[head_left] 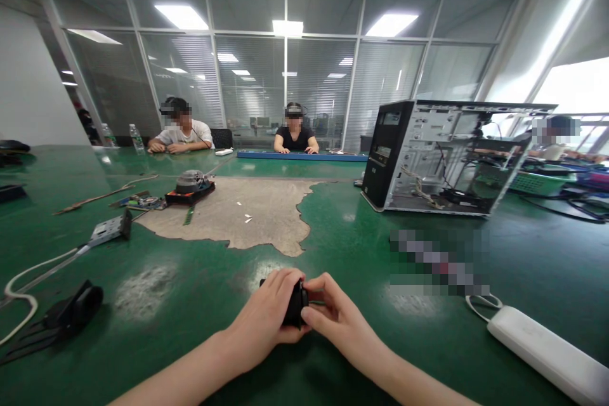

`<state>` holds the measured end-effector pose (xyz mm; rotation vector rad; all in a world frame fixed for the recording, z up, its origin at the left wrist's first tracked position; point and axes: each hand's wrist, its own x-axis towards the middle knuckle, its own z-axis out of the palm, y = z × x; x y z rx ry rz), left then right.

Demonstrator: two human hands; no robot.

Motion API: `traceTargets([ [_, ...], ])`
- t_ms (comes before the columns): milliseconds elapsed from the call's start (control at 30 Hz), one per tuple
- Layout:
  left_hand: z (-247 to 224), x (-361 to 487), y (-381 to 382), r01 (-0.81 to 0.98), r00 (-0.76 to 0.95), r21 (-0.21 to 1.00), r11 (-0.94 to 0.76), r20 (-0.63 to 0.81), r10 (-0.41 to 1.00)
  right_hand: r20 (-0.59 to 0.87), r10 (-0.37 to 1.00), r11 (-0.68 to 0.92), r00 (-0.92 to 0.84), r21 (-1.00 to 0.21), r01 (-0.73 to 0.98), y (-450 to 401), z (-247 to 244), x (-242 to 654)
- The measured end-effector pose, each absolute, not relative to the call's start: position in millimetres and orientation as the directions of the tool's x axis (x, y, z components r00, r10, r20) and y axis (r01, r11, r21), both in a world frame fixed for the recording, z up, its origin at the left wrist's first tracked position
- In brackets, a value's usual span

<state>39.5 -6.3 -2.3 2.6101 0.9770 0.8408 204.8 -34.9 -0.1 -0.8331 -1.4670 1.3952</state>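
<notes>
A small black boxy object (295, 306) is held just above the green tabletop, in front of me; its kind does not show. My left hand (267, 309) is wrapped over it from the left and covers most of it. The thumb and fingers of my right hand (335, 312) pinch the right side of the same object, where a black rim or edge shows. Both hands are closed, and the object's underside is hidden.
An opened computer case (442, 158) stands at right, with a white power strip (547, 346) nearer. On the left lie a black part with cables (71, 314), a metal module (108, 227) and a round-topped device (191, 185). Several people sit around the table.
</notes>
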Motion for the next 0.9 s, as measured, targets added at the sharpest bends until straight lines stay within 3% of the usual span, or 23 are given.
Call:
traceTargets([
  [267, -3.7, 38.6, -7.3, 0.528, 0.607, 0.386, -0.756, 0.452, 0.654, 0.099, 0.950, 0.107, -0.295, -0.994, 0.013, -30.1, 3.2, 202.7],
  [433, -2.6, 37.5, -6.8, 0.532, 0.612, 0.369, -0.762, 0.454, 0.647, 0.156, 0.923, 0.150, -0.353, -0.988, -0.044, -33.8, 3.6, 203.9],
  [733, -3.2, 37.9, -6.1, 0.549, 0.617, 0.355, -0.757, 0.439, 0.653, 0.113, 0.956, 0.120, -0.271, -0.993, 0.010, -26.5, -0.6, 202.6],
  [900, -2.9, 37.7, -6.5, 0.557, 0.612, 0.354, -0.751, 0.437, 0.659, 0.138, 0.934, 0.138, -0.329, -0.990, -0.022, -31.7, 3.5, 203.5],
])
